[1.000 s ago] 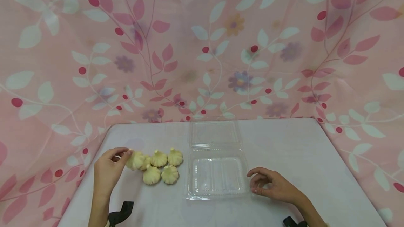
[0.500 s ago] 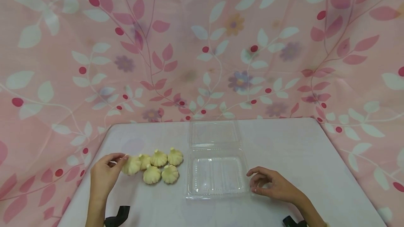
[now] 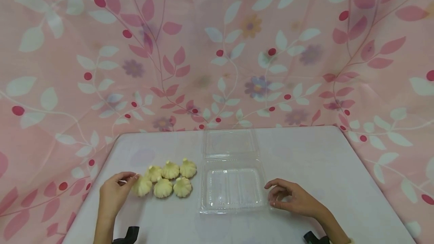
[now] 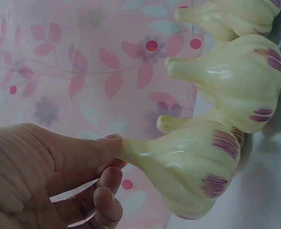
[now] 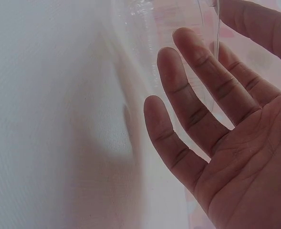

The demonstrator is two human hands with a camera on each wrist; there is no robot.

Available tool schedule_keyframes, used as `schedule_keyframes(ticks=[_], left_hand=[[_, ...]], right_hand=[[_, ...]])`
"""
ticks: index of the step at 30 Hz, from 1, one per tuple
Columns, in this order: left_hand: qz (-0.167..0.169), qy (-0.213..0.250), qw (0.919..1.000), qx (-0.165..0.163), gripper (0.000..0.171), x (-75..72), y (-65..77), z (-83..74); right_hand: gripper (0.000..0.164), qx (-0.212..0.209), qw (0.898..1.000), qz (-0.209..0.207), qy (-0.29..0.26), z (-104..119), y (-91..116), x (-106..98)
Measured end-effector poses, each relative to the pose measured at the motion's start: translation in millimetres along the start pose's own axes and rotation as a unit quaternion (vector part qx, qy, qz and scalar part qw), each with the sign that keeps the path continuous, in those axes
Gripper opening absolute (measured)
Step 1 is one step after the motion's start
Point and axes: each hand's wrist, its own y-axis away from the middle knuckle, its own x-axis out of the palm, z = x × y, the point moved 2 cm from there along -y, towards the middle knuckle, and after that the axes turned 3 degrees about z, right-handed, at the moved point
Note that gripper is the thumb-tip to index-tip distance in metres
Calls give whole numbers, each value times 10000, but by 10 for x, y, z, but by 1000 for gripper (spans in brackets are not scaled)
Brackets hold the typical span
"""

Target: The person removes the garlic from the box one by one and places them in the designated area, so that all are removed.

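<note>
My left hand (image 3: 114,193) pinches the stem of a garlic bulb (image 4: 192,167) between thumb and fingertips. In the head view that bulb sits at the left end of the front row, on or just over the table. Several other pale garlic bulbs (image 3: 163,188) lie close by in two rows, with purple streaks visible in the left wrist view. A clear plastic clamshell box (image 3: 234,211) stands with its lid folded back, right of the bulbs. Beside the box's right edge is my right hand (image 3: 293,199), fingers relaxed and gripping nothing; whether it touches the rim I cannot tell.
A white-covered table (image 3: 305,153) carries everything. Behind it hangs a pink floral curtain (image 3: 210,67). The box's open lid (image 3: 230,144) lies flat toward the table's back edge. A black wrist mount (image 3: 129,235) is strapped to the left forearm.
The left hand has moved the pinched garlic bulb left, then down toward the front, from the back row to the left end of the front row. My right hand stays put.
</note>
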Motion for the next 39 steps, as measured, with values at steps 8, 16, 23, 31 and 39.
schedule_keyframes(ticks=[8,16,23,31,39], left_hand=[[228,106,9997,-50,20,87,-1,78],[408,147,9990,-62,18,134,9,99],[576,135,9981,-150,16,183,11,120],[757,161,9967,-258,16,216,25,144],[759,131,9969,-189,20,194,27,158]], right_hand=[[39,94,10000,-16,21,16,0,-4],[40,27,10000,38,-1,8,3,-1],[41,49,10000,51,-32,3,-2,-3],[41,-31,9999,66,-104,-7,-3,-4],[41,-53,10000,44,-57,1,-4,-1]])
